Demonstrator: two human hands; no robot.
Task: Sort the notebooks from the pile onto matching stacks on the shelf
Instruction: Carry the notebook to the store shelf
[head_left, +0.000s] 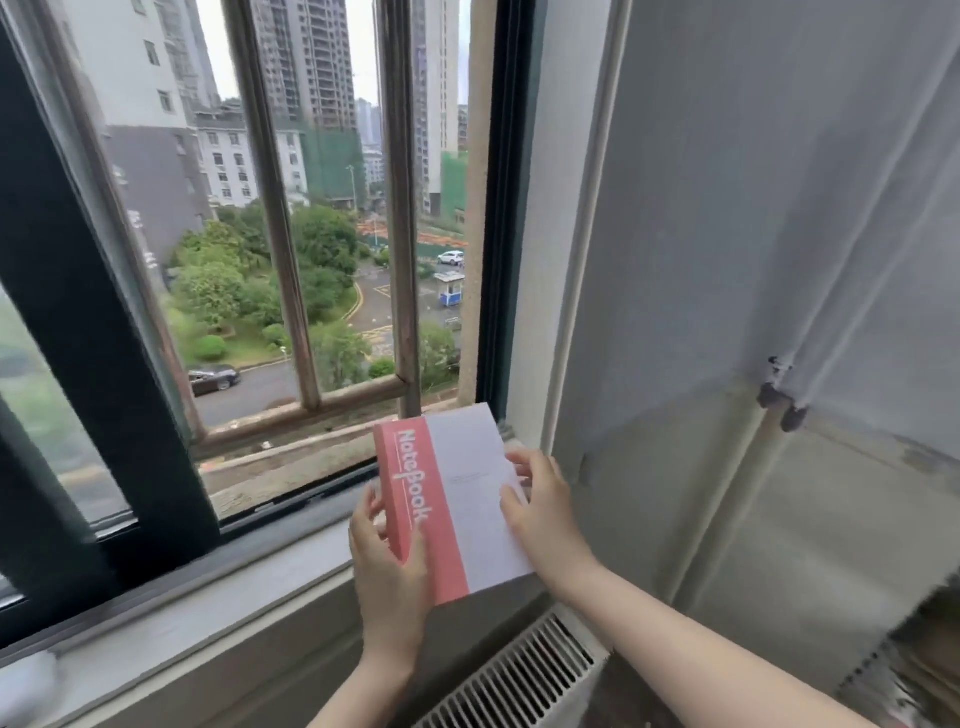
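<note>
"NoteBook" in white on notebook (452, 506) red strip.

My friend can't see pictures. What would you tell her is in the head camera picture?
Two hands hold a notebook with a pink strip and a white cover, by a window sill. The left hand grips the pink edge and the right hand holds the white side. Behind the window bars are tall buildings, trees and a road.
</note>
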